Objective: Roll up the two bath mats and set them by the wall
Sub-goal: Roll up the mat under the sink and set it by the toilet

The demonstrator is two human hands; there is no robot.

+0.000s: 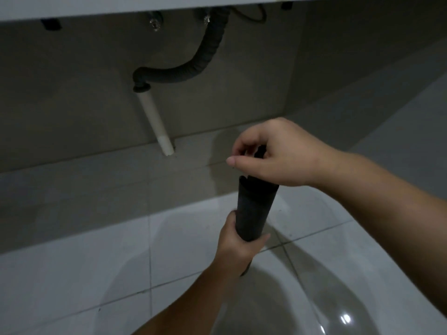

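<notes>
My right hand point(278, 153) sits on top of the rolled mat point(254, 211), fingers curled down over its upper end w/ tips pinching at the dark inner edge of the roll; index finger sticks out straight to the left, not touching anything I can make out. My left hand point(235, 240) is wrapped round the lower part of the same roll, thumb on the right side, other fingers closed round the back, so it's clamped tight on it. Both forearms bare.

The mat is a dark, tight tube, held roughly upright, leaning a bit to the right at the top, up in the air between my 2 hands. Its top edge looks jagged where the layers end. Bottom end pokes out below my left hand, mostly hidden by my wrist. Only this one roll in view.

Below the hands: pale glossy floor tiles point(84, 274) w/ grey grout lines and shadows of my arms. Beyond that a low tiled step, then the grey wall point(72, 105), near the roll but not touching it. On the wall a dark corrugated drain hose point(193, 68) curves down from under the white counter point(121, 7) into a white pipe point(154, 122), which runs slanted to the base of the wall. Light is dim, details soft.
</notes>
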